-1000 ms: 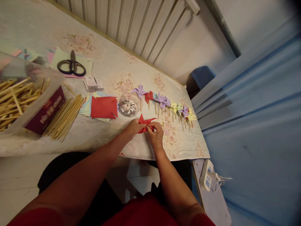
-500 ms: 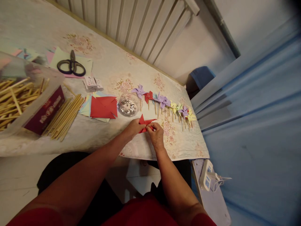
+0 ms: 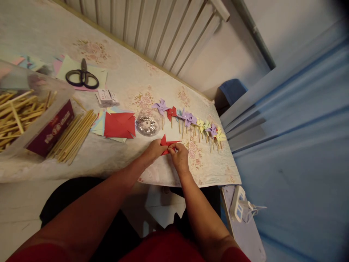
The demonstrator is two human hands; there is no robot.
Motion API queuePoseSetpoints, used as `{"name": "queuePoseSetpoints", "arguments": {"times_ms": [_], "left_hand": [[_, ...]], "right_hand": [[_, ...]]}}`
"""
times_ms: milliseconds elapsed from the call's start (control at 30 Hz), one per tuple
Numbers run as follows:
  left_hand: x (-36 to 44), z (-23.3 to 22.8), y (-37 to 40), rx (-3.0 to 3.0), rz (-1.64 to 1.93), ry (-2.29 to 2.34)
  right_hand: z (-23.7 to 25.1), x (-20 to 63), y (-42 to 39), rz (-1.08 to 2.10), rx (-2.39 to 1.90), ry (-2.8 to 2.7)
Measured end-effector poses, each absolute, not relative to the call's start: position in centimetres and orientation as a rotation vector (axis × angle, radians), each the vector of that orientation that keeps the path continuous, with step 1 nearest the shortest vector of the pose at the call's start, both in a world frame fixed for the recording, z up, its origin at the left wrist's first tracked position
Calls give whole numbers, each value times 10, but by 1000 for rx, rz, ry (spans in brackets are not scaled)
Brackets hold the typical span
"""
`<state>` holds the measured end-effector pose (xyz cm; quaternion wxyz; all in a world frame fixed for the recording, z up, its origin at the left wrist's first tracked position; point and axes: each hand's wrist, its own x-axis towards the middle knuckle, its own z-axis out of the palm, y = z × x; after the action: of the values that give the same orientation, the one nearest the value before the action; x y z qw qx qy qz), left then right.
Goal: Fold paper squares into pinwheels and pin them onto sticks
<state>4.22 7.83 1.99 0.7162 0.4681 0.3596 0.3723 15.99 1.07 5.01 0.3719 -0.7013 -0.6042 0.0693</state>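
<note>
Since the earlier frame, both hands and the red paper have drifted slightly left and down in the head view, with the whole scene shifting alike; the grip looks unchanged. At the centre of the frame, the left hand [image 3: 153, 150] pinches the left side of the red paper pinwheel [image 3: 165, 142], and the right hand [image 3: 178, 156] grasps its right side with fingertips closed on the folded centre. It sits on the table [image 3: 122, 160] near the front edge. Just above lies a clear dish of pins [image 3: 147, 123], with a row of finished pinwheels [image 3: 191, 120] to its right. Left of centre sit cut paper squares [image 3: 118, 124] and wooden sticks [image 3: 73, 136]; scissors [image 3: 81, 75] lie upper left.
</note>
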Motion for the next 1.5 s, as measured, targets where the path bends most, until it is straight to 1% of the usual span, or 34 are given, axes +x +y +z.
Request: {"name": "queuePoseSetpoints", "arguments": {"times_ms": [167, 333, 400, 533, 633, 700, 867, 933, 1167, 1300, 1500], "left_hand": [[40, 22, 78, 1198, 831, 883], [41, 18, 79, 1225, 833, 865], [41, 16, 79, 1229, 830, 874], [42, 15, 80, 1227, 825, 862], [42, 17, 80, 1221, 825, 867], [41, 18, 80, 1236, 825, 887], [40, 17, 79, 1280, 823, 916], [40, 17, 79, 1292, 813, 940], [38, 24, 79, 1252, 833, 911], [38, 26, 77, 1227, 821, 922], [38, 26, 77, 1270, 849, 951]], "right_hand": [[52, 160, 11, 104, -1801, -1632], [44, 161, 15, 331, -1807, -1411], [44, 161, 16, 367, -1811, -1395], [55, 162, 16, 228, -1823, -1591], [62, 163, 17, 206, -1806, -1707], [61, 162, 18, 264, -1802, -1632], [47, 157, 20, 571, -1769, -1197], [45, 156, 20, 613, -1754, -1127], [54, 151, 23, 539, -1787, -1157], [52, 147, 22, 580, -1750, -1058], [44, 145, 20, 517, -1696, -843]]}}
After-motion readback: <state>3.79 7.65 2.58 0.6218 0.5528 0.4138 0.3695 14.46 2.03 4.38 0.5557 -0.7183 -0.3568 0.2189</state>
